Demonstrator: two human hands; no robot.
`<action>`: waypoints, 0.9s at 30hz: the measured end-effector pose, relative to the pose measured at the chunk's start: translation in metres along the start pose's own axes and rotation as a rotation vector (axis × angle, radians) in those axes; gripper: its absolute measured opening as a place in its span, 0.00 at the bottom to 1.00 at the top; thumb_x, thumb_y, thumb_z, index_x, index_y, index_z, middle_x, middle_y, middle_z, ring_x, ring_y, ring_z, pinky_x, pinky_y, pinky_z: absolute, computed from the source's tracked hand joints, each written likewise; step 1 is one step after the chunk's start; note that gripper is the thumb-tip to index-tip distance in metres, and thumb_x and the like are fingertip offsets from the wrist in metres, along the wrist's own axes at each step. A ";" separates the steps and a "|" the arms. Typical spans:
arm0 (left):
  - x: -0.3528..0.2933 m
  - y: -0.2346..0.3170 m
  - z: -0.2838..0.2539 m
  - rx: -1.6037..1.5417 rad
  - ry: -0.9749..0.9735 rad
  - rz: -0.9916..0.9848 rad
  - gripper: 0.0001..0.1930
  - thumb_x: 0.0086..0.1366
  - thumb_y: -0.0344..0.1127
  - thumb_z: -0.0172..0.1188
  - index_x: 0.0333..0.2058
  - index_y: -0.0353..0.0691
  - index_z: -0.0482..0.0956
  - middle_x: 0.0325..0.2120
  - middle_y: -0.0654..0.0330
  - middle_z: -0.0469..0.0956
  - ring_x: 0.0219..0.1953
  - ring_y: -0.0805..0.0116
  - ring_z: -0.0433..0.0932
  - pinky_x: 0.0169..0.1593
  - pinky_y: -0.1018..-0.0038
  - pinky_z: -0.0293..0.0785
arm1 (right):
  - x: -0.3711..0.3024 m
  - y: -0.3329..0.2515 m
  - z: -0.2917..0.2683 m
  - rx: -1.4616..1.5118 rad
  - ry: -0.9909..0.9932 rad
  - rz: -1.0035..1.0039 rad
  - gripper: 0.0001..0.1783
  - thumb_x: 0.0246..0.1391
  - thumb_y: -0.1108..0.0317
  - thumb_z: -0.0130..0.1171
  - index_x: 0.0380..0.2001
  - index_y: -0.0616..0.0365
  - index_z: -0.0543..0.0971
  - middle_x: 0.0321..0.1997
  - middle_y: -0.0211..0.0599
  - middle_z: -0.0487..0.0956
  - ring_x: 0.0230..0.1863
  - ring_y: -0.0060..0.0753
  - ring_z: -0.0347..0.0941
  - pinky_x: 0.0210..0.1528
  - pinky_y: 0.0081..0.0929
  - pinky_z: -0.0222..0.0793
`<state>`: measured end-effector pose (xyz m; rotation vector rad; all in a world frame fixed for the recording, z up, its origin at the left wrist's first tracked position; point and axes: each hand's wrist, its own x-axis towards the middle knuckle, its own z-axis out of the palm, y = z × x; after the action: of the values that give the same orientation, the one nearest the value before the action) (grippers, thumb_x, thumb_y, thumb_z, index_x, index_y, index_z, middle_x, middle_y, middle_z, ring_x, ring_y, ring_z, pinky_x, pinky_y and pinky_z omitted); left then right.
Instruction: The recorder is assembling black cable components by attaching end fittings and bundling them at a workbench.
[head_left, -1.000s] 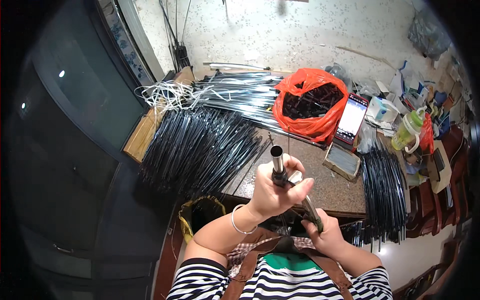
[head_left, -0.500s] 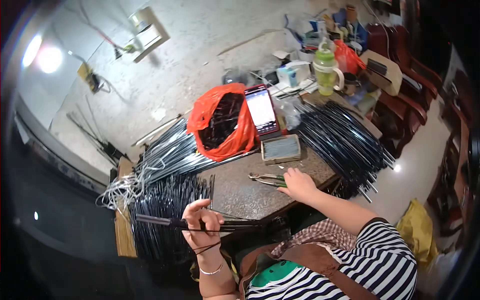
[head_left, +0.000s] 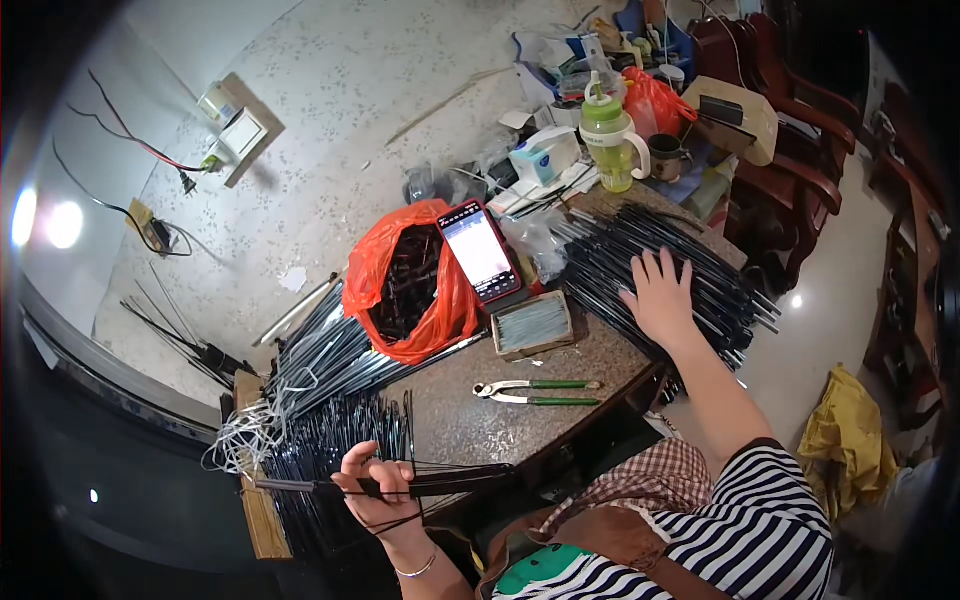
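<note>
My left hand is closed round a dark tube with thin black rods along it, resembling an umbrella frame, held level over the table's near left edge. Thin loose strands hang about its fingers. With fingers spread, my right hand lies on a heap of black tubes at the right of the table; whether it grasps any cannot be made out. On the tabletop between the hands rest pincers with green handles. Behind them sits a small open box of thin grey metal pins.
A red plastic bag of dark small parts stands behind, beside a lit phone. Silvery rods and thin black rods cover the left. A green bottle, a mug and clutter occupy the back right.
My right hand has let go of the pincers, which now lie on the table, and has moved right onto the black tubes. My left hand still holds the tube with rods.
</note>
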<state>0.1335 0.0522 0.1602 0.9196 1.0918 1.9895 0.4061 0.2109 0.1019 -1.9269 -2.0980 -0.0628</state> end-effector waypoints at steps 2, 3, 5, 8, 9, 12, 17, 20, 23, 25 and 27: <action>-0.004 -0.007 -0.014 -0.052 -0.024 0.014 0.26 0.53 0.55 0.35 0.31 0.33 0.66 0.03 0.69 0.53 0.05 0.80 0.49 0.15 0.82 0.58 | -0.003 -0.009 0.007 -0.058 -0.044 -0.099 0.30 0.40 0.54 0.47 0.44 0.61 0.59 0.50 0.39 0.55 0.54 0.40 0.45 0.50 0.50 0.39; -0.001 -0.012 -0.020 -0.110 0.020 -0.049 0.27 0.53 0.56 0.35 0.31 0.33 0.66 0.03 0.68 0.53 0.05 0.80 0.49 0.15 0.81 0.57 | -0.005 -0.021 0.000 -0.044 -0.061 -0.081 0.30 0.39 0.53 0.47 0.44 0.61 0.59 0.50 0.39 0.55 0.54 0.40 0.44 0.50 0.50 0.38; 0.001 -0.011 -0.021 -0.119 0.169 -0.132 0.29 0.52 0.59 0.34 0.30 0.34 0.68 0.03 0.69 0.52 0.06 0.78 0.49 0.16 0.81 0.56 | -0.011 -0.046 -0.002 0.116 0.025 -0.179 0.33 0.37 0.52 0.49 0.45 0.62 0.58 0.51 0.40 0.54 0.55 0.43 0.43 0.52 0.46 0.37; 0.013 -0.025 -0.015 -0.378 0.071 -0.275 0.33 0.49 0.63 0.34 0.33 0.34 0.67 0.07 0.64 0.60 0.13 0.72 0.59 0.28 0.76 0.60 | -0.046 -0.085 0.003 0.770 -0.197 -0.649 0.42 0.26 0.55 0.59 0.46 0.65 0.55 0.50 0.49 0.54 0.53 0.46 0.47 0.53 0.31 0.41; 0.012 -0.026 -0.007 -0.469 0.038 -0.327 0.34 0.48 0.63 0.34 0.37 0.34 0.64 0.15 0.60 0.64 0.21 0.68 0.62 0.35 0.73 0.59 | -0.064 -0.103 -0.006 0.929 -0.414 -0.729 0.45 0.23 0.57 0.61 0.47 0.65 0.53 0.49 0.51 0.55 0.53 0.46 0.47 0.53 0.31 0.41; 0.012 -0.017 -0.012 -0.657 -0.061 -0.261 0.39 0.47 0.64 0.34 0.47 0.33 0.53 0.40 0.52 0.62 0.43 0.61 0.60 0.49 0.68 0.50 | -0.103 -0.151 -0.002 1.122 -0.651 -0.537 0.39 0.30 0.66 0.56 0.47 0.66 0.50 0.42 0.50 0.63 0.45 0.39 0.60 0.47 0.27 0.51; 0.026 -0.011 -0.071 0.478 -0.260 0.264 0.21 0.47 0.31 0.53 0.41 0.31 0.62 0.42 0.54 0.60 0.46 0.67 0.59 0.47 0.75 0.55 | -0.071 -0.202 0.010 1.133 -0.227 -0.482 0.31 0.36 0.75 0.49 0.46 0.66 0.53 0.35 0.47 0.67 0.35 0.34 0.65 0.37 0.24 0.58; 0.053 -0.023 -0.113 0.573 -0.172 0.153 0.08 0.46 0.27 0.53 0.28 0.32 0.72 0.31 0.57 0.69 0.32 0.71 0.69 0.36 0.81 0.65 | -0.030 -0.243 0.016 0.914 0.042 -0.505 0.31 0.37 0.73 0.49 0.47 0.65 0.51 0.36 0.50 0.64 0.37 0.44 0.62 0.38 0.27 0.59; 0.103 -0.027 -0.146 1.161 -0.092 0.258 0.09 0.44 0.31 0.54 0.26 0.35 0.72 0.29 0.55 0.71 0.31 0.65 0.70 0.34 0.76 0.65 | 0.005 -0.272 0.044 0.722 0.047 -0.472 0.33 0.36 0.72 0.50 0.47 0.67 0.49 0.37 0.49 0.59 0.37 0.47 0.60 0.38 0.30 0.59; 0.147 -0.043 -0.174 1.488 -0.069 0.366 0.09 0.43 0.33 0.54 0.25 0.36 0.72 0.28 0.54 0.70 0.31 0.59 0.68 0.35 0.72 0.65 | 0.021 -0.276 0.068 0.498 -0.011 -0.394 0.34 0.35 0.69 0.52 0.46 0.69 0.51 0.38 0.47 0.59 0.38 0.46 0.59 0.38 0.31 0.59; 0.191 -0.040 -0.189 1.712 -0.038 0.343 0.08 0.42 0.31 0.53 0.25 0.36 0.71 0.28 0.55 0.70 0.33 0.58 0.67 0.36 0.69 0.64 | 0.036 -0.285 0.087 0.320 0.009 -0.383 0.34 0.34 0.66 0.54 0.45 0.68 0.53 0.39 0.45 0.60 0.39 0.43 0.58 0.38 0.31 0.58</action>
<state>-0.1127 0.1490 0.0980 1.9506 2.7429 0.7726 0.1089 0.2360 0.0742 -1.3288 -2.2790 0.1737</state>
